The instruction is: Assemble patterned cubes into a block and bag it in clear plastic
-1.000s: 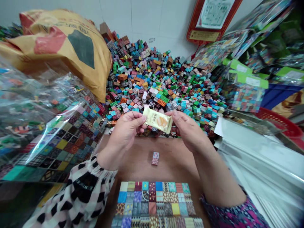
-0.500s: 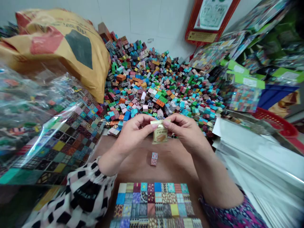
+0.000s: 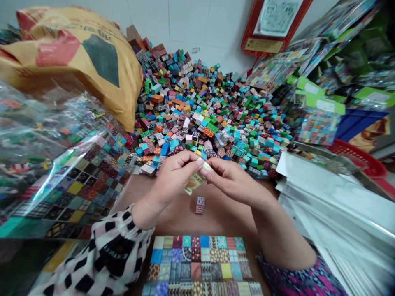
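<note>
Between my two hands hangs a small cream-yellow snack packet (image 3: 194,181), printed with dark lettering and a picture of food. My left hand (image 3: 177,170) pinches its top edge between thumb and forefinger. From the other side, my right hand (image 3: 226,176) grips the top corner the same way. The packet is tilted, its lower end pointing down and left. Below it on the brown table lies a small patterned block (image 3: 200,205) with a red brick print. Nearer to me sits a flat array of printed blocks (image 3: 199,263) set in rows.
A large heap of loose coloured blocks (image 3: 203,111) rises against the wall. On the left are a yellow sack (image 3: 123,78) and a plastic-wrapped block sheet (image 3: 83,185). To the right lie clear plastic sleeves (image 3: 336,201), green-topped packs (image 3: 321,119) and a red basket (image 3: 370,162).
The packet has turned from upright to tilted, its lower end swinging left. My right hand has moved slightly down and left, changing the angle of its grip.
</note>
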### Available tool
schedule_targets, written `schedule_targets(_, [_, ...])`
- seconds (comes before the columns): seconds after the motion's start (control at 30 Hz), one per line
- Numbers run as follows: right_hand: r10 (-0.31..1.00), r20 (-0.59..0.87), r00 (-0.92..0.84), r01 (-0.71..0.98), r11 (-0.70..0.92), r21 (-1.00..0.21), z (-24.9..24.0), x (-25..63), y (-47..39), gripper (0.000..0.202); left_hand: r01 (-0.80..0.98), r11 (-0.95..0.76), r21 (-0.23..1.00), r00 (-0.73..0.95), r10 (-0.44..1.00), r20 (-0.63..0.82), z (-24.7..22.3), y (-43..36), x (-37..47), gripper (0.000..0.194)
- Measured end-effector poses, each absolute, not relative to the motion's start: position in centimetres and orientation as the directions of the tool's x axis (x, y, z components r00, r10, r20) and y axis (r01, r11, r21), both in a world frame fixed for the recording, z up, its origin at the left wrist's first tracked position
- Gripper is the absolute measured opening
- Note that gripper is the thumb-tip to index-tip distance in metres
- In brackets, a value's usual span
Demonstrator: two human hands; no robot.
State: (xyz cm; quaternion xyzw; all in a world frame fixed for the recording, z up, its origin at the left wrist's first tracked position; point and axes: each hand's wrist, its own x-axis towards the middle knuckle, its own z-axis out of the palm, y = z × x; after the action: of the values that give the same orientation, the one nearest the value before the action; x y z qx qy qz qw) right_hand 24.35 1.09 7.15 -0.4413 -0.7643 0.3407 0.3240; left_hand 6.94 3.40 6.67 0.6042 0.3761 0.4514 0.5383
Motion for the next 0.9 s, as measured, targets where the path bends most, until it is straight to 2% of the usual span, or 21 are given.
schedule_targets(0.13, [0.827, 0.151, -0.541, 0.514, 0.467, -0.719, 7.4, 25.0, 1.1, 0.035, 0.065, -0.231, 0.971, 0.367, 0.910, 0.192, 6.6, 3.3, 7.0, 0.024])
schedule_targets(0.3, [0.813, 0.135, -0.566, 0.550, 0.494, -0.673, 7.1, 25.2, 1.3, 0.037, 0.180, -0.274, 0.945, 0.361, 0.912, 0.196, 6.3, 3.5, 6.9, 0.024])
schedule_targets(0.37, [0.828, 0.142, -0.542, 0.626, 0.510, -0.589, 6.9, 25.0, 1.2, 0.039, 0.209, -0.270, 0.940, 0.333, 0.923, 0.192, 6.1, 3.6, 6.9, 0.023])
schedule_targets(0.5, [0.851, 0.192, -0.489, 0.779, 0.525, -0.344, 6.9, 24.0, 0.6, 0.034, 0.224, -0.292, 0.930, 0.264, 0.936, 0.230, 5.9, 3.4, 7.2, 0.022])
schedule_targets(0.67, [0.856, 0.246, -0.455, 0.867, 0.489, -0.097, 7.3, 22.5, -0.1, 0.024, 0.281, -0.349, 0.894, 0.171, 0.935, 0.311, 5.9, 3.0, 7.4, 0.024])
schedule_targets(0.8, [0.859, 0.233, -0.455, 0.886, 0.464, 0.019, 7.4, 22.0, -0.2, 0.026, 0.266, -0.314, 0.911, 0.130, 0.948, 0.289, 5.6, 3.0, 7.5, 0.025])
schedule_targets(0.9, [0.866, 0.219, -0.450, 0.890, 0.456, 0.022, 7.5, 22.0, -0.2, 0.026, 0.192, -0.242, 0.951, 0.140, 0.966, 0.218, 5.3, 3.4, 7.6, 0.026])
